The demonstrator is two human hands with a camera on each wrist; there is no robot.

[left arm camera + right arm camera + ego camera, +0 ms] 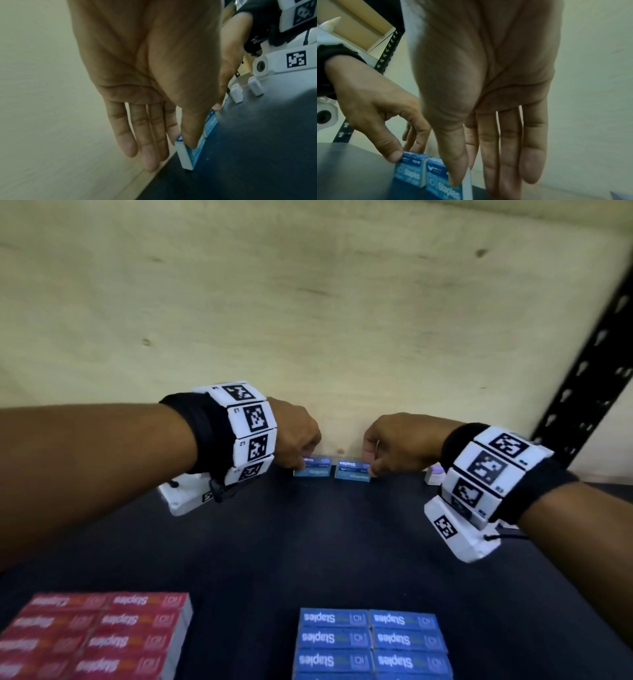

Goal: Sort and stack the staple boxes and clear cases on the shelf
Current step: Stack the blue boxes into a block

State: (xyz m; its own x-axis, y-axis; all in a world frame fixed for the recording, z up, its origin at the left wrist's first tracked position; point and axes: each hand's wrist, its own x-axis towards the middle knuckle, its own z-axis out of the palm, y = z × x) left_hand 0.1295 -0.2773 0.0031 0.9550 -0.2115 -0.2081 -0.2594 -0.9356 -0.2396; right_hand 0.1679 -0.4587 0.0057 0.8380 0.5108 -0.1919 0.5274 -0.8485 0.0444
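Observation:
Two small blue staple boxes stand side by side against the back wall of the dark shelf (325, 535). My left hand (301, 464) pinches the left box (313, 468) between thumb and index finger. The left wrist view shows the thumb on that box's (188, 158) front face, with the other fingers (149, 159) straight behind. My right hand (371, 466) pinches the right box (352, 472) the same way; in the right wrist view its thumb presses the box's (443, 189) front. Both boxes rest on the shelf, almost touching.
A block of red staple boxes (96, 635) lies at the near left and a block of blue ones (371, 642) at the near middle. A small white item with a purple top (434, 474) stands at the back right. The black perforated upright (582, 378) rises on the right.

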